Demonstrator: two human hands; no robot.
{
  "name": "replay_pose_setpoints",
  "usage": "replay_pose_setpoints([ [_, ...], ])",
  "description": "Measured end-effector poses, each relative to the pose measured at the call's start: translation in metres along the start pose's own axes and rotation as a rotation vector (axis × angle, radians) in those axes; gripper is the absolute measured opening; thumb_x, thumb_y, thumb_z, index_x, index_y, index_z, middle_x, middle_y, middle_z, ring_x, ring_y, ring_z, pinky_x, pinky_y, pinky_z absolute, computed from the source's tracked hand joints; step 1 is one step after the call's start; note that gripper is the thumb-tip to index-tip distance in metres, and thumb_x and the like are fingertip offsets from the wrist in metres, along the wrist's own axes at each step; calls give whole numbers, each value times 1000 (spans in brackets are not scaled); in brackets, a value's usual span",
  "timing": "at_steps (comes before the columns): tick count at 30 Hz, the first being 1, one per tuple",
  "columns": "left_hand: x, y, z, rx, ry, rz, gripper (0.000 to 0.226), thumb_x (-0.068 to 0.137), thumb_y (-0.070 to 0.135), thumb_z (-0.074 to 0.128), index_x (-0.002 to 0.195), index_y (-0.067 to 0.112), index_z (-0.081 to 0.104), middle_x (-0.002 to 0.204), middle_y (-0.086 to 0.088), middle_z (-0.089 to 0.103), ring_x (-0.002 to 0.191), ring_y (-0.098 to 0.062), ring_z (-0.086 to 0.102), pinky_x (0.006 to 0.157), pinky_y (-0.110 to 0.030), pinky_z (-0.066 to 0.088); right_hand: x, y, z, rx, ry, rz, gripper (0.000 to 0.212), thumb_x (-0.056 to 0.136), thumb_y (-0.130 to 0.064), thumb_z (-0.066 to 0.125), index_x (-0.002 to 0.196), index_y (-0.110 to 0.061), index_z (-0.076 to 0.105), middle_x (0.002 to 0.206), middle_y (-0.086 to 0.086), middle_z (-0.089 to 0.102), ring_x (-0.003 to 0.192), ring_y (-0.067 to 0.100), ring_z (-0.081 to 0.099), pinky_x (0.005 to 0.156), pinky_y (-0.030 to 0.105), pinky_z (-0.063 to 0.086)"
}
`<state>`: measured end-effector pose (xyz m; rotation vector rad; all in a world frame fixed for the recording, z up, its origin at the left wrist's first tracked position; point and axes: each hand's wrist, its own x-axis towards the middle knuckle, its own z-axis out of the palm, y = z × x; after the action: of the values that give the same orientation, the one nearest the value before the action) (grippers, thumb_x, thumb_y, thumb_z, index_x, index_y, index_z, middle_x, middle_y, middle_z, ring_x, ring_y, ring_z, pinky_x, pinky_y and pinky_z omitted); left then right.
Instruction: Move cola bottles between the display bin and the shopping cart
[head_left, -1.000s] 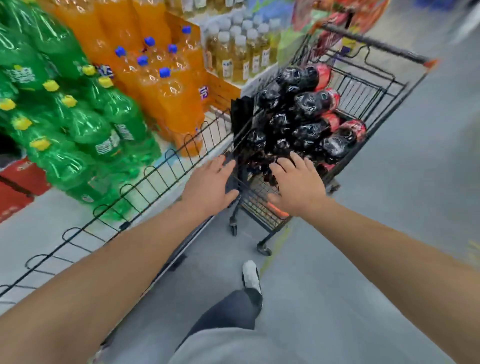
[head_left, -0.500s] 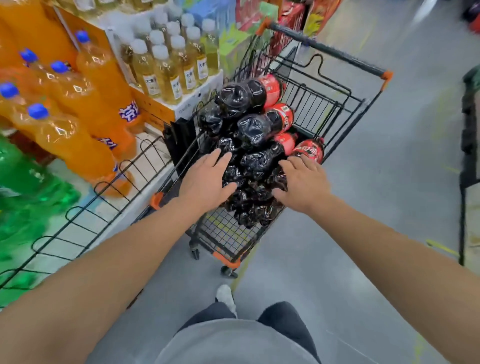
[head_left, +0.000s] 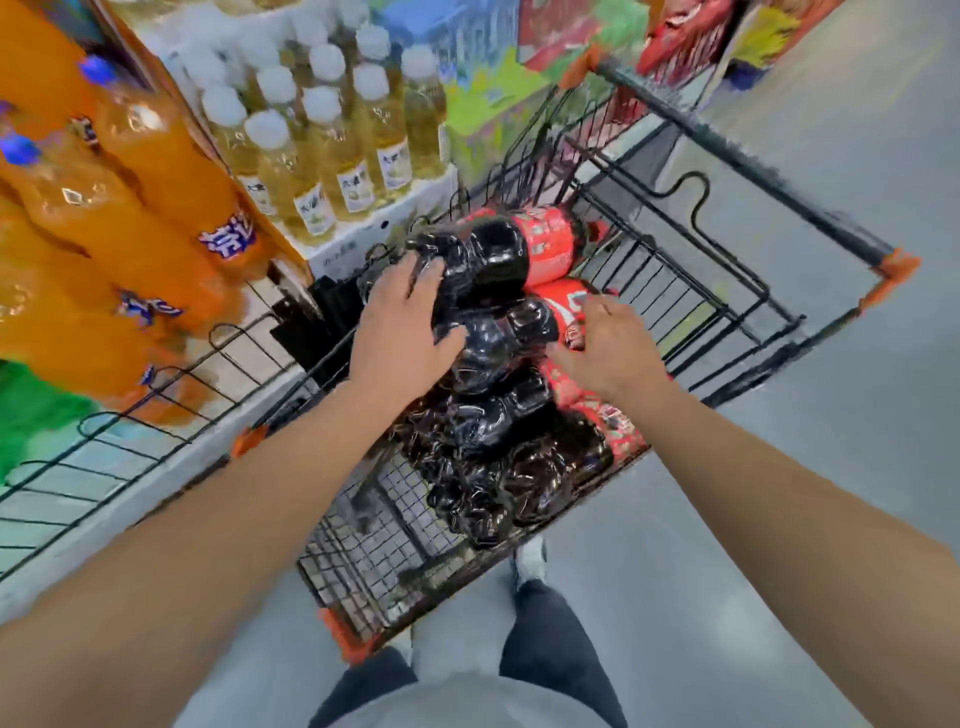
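While the head view shows both hands down on the cola bottles (head_left: 498, 332) piled in the shopping cart (head_left: 727, 332), left hand (head_left: 400, 332) spread flat, right hand (head_left: 608, 348) with fingers loosely curled, holding nothing, the step looks like picking; next, close firmly around one bottle.

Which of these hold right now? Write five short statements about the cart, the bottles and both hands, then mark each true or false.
1. The cola bottles lie piled inside the shopping cart. True.
2. The left hand rests on the dark lower end of a cola bottle. True.
3. The right hand grips the cart's handle bar. False: it reaches onto the red-labelled bottles in the pile.
4. The orange soda bottles are in the cart. False: they lie in the display to the left of it.
5. Pale yellow bottles with white caps stand beyond the cart. True.
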<state>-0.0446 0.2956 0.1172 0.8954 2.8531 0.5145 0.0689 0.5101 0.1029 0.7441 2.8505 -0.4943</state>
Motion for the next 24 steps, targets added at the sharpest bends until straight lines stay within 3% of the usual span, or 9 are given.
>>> replay_pose_setpoints([
  [2,21,9,1,25,28,-45,80,96,47,58,160,19,18,166,-12,14,153,-32,13,125,-44,16,35,11,-11,65,-4,-14,66,92,-49,66,140,-6,51,138,17,56,131,37,49,109,42,39],
  [7,64,27,5,28,6,-184,88,93,53,62,161,22,16,167,-10,11,154,-31,9,125,-42,10,99,26,-35,307,-17,9,69,94,-45,68,147,-7,46,147,16,52,137,33,47,111,37,37],
  [12,91,25,12,-83,26,-330,101,80,63,71,159,27,21,165,-7,21,152,-32,19,122,-48,23,143,40,-30,653,-89,193,67,94,-50,66,145,-12,43,134,6,57,128,28,54,97,33,40],
  [14,93,22,14,-130,31,-372,104,75,63,75,159,29,23,165,-5,20,151,-28,21,120,-48,28,156,41,-24,750,-115,267,75,94,-53,66,150,-12,38,133,3,56,122,27,57,98,35,43],
  [17,94,21,17,-185,29,-419,109,69,60,82,157,35,25,167,-1,12,152,-25,19,119,-46,28,172,36,-14,902,-196,403,92,90,-61,66,158,-16,25,132,0,56,93,16,61,90,36,48],
  [20,94,22,19,-217,30,-446,110,65,55,87,156,36,28,167,1,5,153,-24,16,119,-42,26,185,29,-8,1020,-220,519,112,85,-67,67,162,-13,6,129,-6,48,107,16,54,102,40,49],
  [24,93,21,20,-333,102,-478,101,73,56,81,155,44,24,166,1,10,150,-20,22,117,-39,27,199,12,-9,1214,-203,650,118,81,-63,76,160,-18,0,118,3,59,93,18,66,87,43,58],
])
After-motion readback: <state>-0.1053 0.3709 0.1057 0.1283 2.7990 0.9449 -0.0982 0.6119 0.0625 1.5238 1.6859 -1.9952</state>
